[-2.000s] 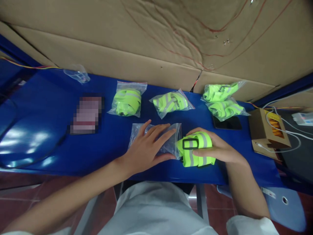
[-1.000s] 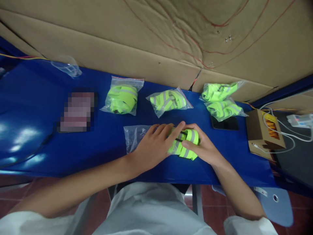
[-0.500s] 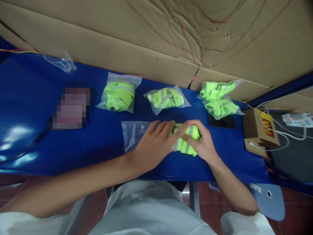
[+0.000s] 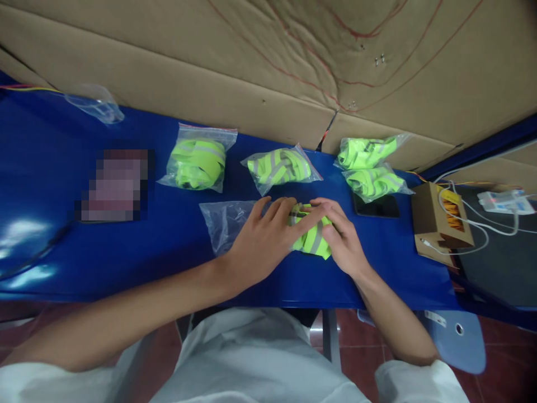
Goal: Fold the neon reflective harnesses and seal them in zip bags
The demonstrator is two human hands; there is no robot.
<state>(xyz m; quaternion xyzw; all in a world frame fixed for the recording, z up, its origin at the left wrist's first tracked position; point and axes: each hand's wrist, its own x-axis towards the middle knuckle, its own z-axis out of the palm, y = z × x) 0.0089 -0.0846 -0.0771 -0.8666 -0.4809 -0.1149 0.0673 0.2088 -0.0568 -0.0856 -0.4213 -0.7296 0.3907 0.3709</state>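
Note:
A clear plastic bag (image 4: 220, 224) lies flat on the table in front of me. My left hand (image 4: 264, 238) rests over its right part, thumb stretched across a folded neon-yellow reflective strap bundle (image 4: 312, 238) with grey stripes. From the right, my right hand (image 4: 346, 238) curls around the bundle's far right side, its fingers near my left thumb. The bundle's left end is at the bag's right part, partly under my left hand; how far it sits inside I cannot tell.
Along the back of the blue table (image 4: 159, 252) lie several bagged neon bundles (image 4: 199, 162). A dark phone (image 4: 377, 206) lies beside a cardboard box (image 4: 438, 215) with white cables. An empty clear bag (image 4: 98, 106) and a blurred-out flat item (image 4: 115, 184) are at left.
The neon bundle has shifted left toward the bag, and my right hand has followed it, now with straighter fingers. My left hand stays over the bag. The whole view has shifted slightly.

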